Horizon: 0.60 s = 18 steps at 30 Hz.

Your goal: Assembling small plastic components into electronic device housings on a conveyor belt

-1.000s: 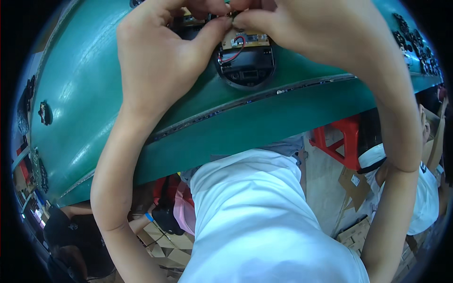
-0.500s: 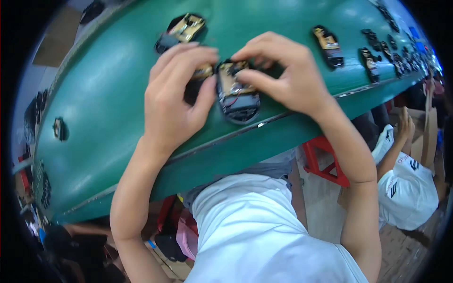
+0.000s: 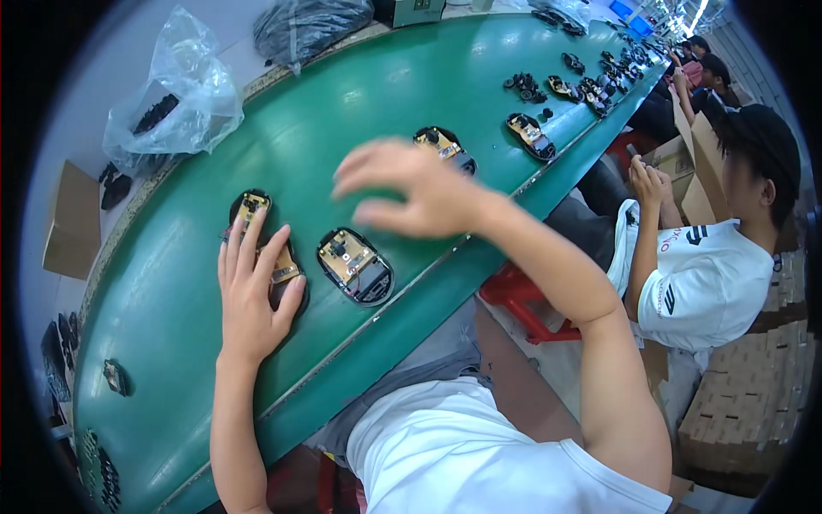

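Note:
My left hand (image 3: pixel 253 295) lies with its fingers spread and stretched over an opened computer mouse (image 3: pixel 250 204) with a tan circuit board. Fingers hide much of it, and I cannot tell whether a second one lies beneath. Just to the right rests another opened mouse (image 3: pixel 353 261), its board facing up in a black shell, with no hand touching it. My right hand (image 3: pixel 398 188), smeared by motion, hovers above the table beyond that mouse. Partly behind its wrist is one more opened mouse (image 3: pixel 445 147).
Farther right on the green table (image 3: pixel 171 343) lie an opened mouse (image 3: pixel 531 137) and several dark parts (image 3: pixel 599 90). A small part (image 3: pixel 116 377) sits at left. Beyond the far edge are a clear plastic bag (image 3: pixel 184 94) and a carton (image 3: pixel 70 221). A co-worker (image 3: pixel 702 274) sits at right.
The view has swung right. My right hand has let go of the middle mouse and lifted away. My left hand's fingers have spread out over a mouse to the left.

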Each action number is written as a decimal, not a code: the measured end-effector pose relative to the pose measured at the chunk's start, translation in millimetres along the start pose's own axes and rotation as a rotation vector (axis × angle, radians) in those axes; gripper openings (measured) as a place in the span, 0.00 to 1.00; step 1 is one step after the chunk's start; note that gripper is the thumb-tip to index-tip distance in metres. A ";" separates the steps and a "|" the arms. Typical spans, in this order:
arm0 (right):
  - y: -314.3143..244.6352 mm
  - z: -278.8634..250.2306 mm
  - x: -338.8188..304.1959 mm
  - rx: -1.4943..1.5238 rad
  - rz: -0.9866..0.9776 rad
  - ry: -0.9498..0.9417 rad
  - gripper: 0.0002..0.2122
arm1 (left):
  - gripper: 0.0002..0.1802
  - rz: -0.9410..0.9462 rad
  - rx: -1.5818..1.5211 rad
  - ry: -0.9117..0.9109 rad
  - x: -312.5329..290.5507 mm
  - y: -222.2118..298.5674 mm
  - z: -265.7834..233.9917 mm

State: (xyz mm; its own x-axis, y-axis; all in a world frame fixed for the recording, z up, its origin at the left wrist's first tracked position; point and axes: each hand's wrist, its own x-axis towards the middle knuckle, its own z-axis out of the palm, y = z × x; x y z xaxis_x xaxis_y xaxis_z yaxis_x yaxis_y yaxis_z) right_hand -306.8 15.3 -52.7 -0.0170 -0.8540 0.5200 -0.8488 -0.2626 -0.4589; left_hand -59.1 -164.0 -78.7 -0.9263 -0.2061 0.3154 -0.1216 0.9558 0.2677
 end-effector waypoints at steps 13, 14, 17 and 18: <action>222.0 -174.5 -154.3 -0.524 0.397 0.173 0.34 | 0.32 -0.038 -0.003 0.114 -1.9 -1.0 -1.6; 216.1 -175.2 -145.4 -0.509 0.467 0.144 0.34 | 0.31 -0.005 -0.024 0.200 -3.8 -6.1 9.9; 267.0 -226.0 -172.5 -0.523 0.419 0.096 0.31 | 0.29 0.065 -0.027 0.405 23.4 -1.3 40.9; 278.8 -220.9 -162.5 -0.378 0.490 0.050 0.31 | 0.28 0.029 0.017 0.373 25.9 1.7 45.4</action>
State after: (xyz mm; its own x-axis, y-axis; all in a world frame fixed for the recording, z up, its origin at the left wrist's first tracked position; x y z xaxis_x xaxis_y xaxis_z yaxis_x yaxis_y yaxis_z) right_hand -657.4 180.1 -105.9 -0.4688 -0.8107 0.3508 -0.8645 0.3393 -0.3709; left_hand -99.5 -158.2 -111.4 -0.7362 -0.2378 0.6337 -0.1057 0.9652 0.2394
